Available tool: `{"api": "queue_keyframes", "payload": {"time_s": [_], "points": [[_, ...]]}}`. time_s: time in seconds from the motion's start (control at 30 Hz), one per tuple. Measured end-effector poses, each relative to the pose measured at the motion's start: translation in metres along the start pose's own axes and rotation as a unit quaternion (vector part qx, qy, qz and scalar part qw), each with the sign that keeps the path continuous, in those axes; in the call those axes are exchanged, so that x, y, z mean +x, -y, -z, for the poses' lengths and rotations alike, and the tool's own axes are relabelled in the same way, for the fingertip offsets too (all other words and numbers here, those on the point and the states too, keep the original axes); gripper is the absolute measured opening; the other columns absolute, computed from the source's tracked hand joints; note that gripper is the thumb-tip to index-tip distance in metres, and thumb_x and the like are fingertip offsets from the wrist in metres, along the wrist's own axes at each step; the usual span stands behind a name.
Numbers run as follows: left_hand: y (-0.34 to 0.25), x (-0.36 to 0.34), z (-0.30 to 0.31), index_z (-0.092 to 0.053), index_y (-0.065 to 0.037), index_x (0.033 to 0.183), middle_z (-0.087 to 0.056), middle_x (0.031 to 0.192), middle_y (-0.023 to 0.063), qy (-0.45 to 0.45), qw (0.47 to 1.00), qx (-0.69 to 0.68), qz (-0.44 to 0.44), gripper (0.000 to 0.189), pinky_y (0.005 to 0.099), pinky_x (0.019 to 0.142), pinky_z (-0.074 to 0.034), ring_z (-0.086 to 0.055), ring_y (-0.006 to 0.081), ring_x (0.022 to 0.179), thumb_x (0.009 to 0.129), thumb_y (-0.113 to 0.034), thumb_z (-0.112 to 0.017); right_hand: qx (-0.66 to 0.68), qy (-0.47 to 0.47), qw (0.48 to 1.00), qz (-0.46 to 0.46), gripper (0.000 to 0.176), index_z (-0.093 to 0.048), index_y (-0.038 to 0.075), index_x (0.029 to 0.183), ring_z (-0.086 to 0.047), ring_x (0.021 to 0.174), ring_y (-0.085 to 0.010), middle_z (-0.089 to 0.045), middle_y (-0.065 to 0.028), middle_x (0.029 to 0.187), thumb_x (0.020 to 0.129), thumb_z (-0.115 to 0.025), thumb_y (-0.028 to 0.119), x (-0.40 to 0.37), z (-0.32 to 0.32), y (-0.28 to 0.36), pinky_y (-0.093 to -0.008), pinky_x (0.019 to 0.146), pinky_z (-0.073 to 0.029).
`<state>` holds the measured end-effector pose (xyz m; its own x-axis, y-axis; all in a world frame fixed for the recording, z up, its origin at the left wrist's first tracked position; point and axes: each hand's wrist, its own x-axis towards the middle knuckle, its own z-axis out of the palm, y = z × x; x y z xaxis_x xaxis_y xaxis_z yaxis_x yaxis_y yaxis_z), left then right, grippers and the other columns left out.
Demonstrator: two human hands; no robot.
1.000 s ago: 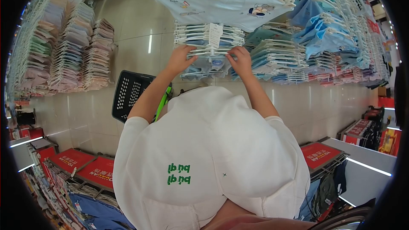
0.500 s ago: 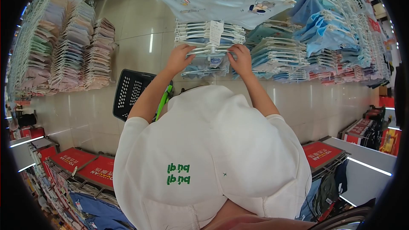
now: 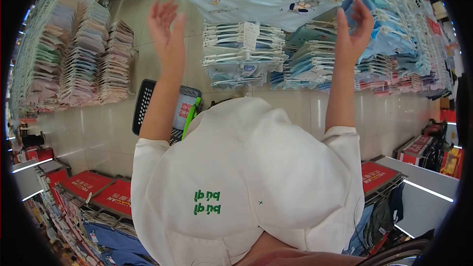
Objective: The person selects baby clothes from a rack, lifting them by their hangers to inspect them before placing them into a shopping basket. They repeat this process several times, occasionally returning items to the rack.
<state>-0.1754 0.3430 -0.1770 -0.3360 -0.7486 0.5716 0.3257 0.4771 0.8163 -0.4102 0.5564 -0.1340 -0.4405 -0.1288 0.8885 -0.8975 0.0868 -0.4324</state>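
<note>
My left hand (image 3: 166, 23) is raised over the floor at the left, fingers spread and slightly blurred, holding nothing. My right hand (image 3: 355, 25) is up on the other side with thumb and fingers apart. It is near the right end of a white hanger, and no contact can be made out. Between the hands hangs a light blue printed garment (image 3: 256, 4), shaped like briefs, at the front of its row. Below it is a stack of hangered garments (image 3: 244, 59) with a white paper tag (image 3: 250, 36).
Rows of pastel garments (image 3: 84, 49) hang at the left, and blue ones (image 3: 384, 32) at the right. A dark shopping basket (image 3: 144, 106) with a green handle (image 3: 191, 120) stands by my left side. Red-topped racks (image 3: 84, 183) are behind me.
Both hands have let go of the hanger on the lower stack. They have moved up and outward, left and right, to either side of the light blue garment.
</note>
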Motion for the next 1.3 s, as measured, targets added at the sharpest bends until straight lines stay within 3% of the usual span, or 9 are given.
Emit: {"api": "queue_keyframes", "payload": {"time_s": [0.1, 0.17, 0.27, 0.57, 1.0, 1.07, 1.13, 1.23, 1.3], "points": [[-0.016, 0.023, -0.004, -0.036, -0.001, 0.126, -0.047, 0.119, 0.0118, 0.009, 0.998, -0.044, -0.039, 0.044, 0.0288, 0.092, -0.037, -0.047, 0.0171, 0.108, 0.085, -0.004, -0.052, -0.007, 0.055, 0.997, 0.051, 0.034, -0.057, 0.005, 0.104, -0.053, 0.084, -0.0176, -0.056, -0.0076, 0.098, 0.075, -0.067, 0.018, 0.021, -0.007, 0.008, -0.0287, 0.075, -0.042], [-0.017, 0.029, -0.006, -0.04, -0.001, 0.125, -0.049, 0.117, 0.0111, 0.031, 0.997, -0.039, -0.06, 0.041, 0.0268, 0.09, -0.038, -0.048, 0.0152, 0.106, 0.086, -0.004, -0.052, 0.045, 0.187, 0.981, -0.001, 0.031, -0.059, 0.005, 0.101, -0.054, 0.081, -0.0159, -0.058, -0.0066, 0.092, 0.078, -0.065, 0.026, 0.026, -0.009, 0.006, -0.0267, 0.072, -0.042], [-0.017, 0.032, -0.008, -0.05, 0.0, 0.117, -0.054, 0.111, 0.0098, 0.013, 0.998, 0.001, -0.061, 0.032, 0.024, 0.088, -0.039, -0.051, 0.0122, 0.1, 0.085, -0.005, -0.054, 0.039, 0.221, 0.971, -0.086, 0.031, -0.06, 0.005, 0.097, -0.055, 0.077, -0.0139, -0.06, -0.0055, 0.086, 0.079, -0.064, 0.029, 0.024, -0.011, 0.011, -0.0245, 0.068, -0.043], [-0.039, 0.02, -0.004, -0.058, -0.001, 0.111, -0.057, 0.099, 0.005, -0.005, 0.995, -0.051, -0.084, 0.031, 0.0202, 0.078, -0.042, -0.053, 0.0098, 0.085, 0.079, 0.001, -0.059, 0.103, 0.167, 0.976, -0.093, 0.018, -0.059, 0.004, 0.087, -0.049, 0.071, -0.0076, -0.056, -0.0001, 0.077, 0.079, -0.065, 0.018, 0.029, 0.02, 0.024, -0.02, 0.064, -0.039], [-0.051, -0.032, 0.022, -0.039, 0.0, 0.128, -0.054, 0.109, 0.0107, 0.124, 0.982, -0.132, -0.061, 0.058, 0.0302, 0.084, -0.042, -0.054, 0.0162, 0.094, 0.075, 0.009, -0.058, 0.137, 0.139, 0.98, -0.047, 0.01, -0.056, 0.001, 0.081, -0.047, 0.068, -0.0095, -0.055, -0.0038, 0.076, 0.075, -0.063, 0.004, -0.01, 0.078, 0.07, -0.0203, 0.063, -0.036], [-0.053, -0.047, 0.03, -0.036, 0.0, 0.131, -0.054, 0.11, 0.0107, 0.124, 0.979, -0.149, -0.059, 0.06, 0.031, 0.085, -0.042, -0.054, 0.0166, 0.094, 0.075, 0.008, -0.058, 0.153, 0.235, 0.958, -0.064, 0.01, -0.058, 0.001, 0.078, -0.052, 0.066, -0.0106, -0.058, -0.0052, 0.073, 0.072, -0.065, 0.003, -0.016, 0.09, 0.084, -0.0224, 0.059, -0.039], [-0.039, -0.069, 0.045, -0.033, 0.0, 0.132, -0.055, 0.108, 0.0093, 0.115, 0.976, -0.176, 0.058, 0.063, 0.0318, 0.086, -0.041, -0.054, 0.0169, 0.096, 0.075, 0.006, -0.06, 0.177, 0.366, 0.905, -0.125, 0.009, -0.06, 0.002, 0.077, -0.053, 0.062, -0.0115, -0.059, -0.0051, 0.071, 0.071, -0.066, 0.004, -0.021, 0.095, 0.093, -0.0231, 0.056, -0.04], [-0.002, -0.118, 0.082, -0.027, 0.001, 0.133, -0.057, 0.103, 0.0143, 0.156, 0.96, 0.045, 0.229, 0.064, 0.0308, 0.085, -0.042, -0.056, 0.0208, 0.095, 0.079, -0.007, -0.06, 0.147, 0.455, 0.869, -0.128, 0.011, -0.061, 0.002, 0.081, -0.053, 0.058, -0.0124, -0.059, -0.0048, 0.07, 0.073, -0.066, 0.009, -0.06, 0.076, 0.093, -0.0233, 0.053, -0.04], [0.035, -0.181, 0.121, -0.024, 0.001, 0.132, -0.057, 0.103, 0.0211, 0.184, 0.895, 0.334, 0.23, 0.068, 0.0321, 0.082, -0.044, -0.057, 0.0293, 0.095, 0.08, -0.023, -0.06, 0.166, 0.51, 0.8, -0.268, 0.013, -0.06, 0.001, 0.081, -0.053, 0.062, -0.0123, -0.059, -0.0053, 0.069, 0.076, -0.064, 0.013, -0.088, 0.071, 0.099, -0.0244, 0.056, -0.041]]}}
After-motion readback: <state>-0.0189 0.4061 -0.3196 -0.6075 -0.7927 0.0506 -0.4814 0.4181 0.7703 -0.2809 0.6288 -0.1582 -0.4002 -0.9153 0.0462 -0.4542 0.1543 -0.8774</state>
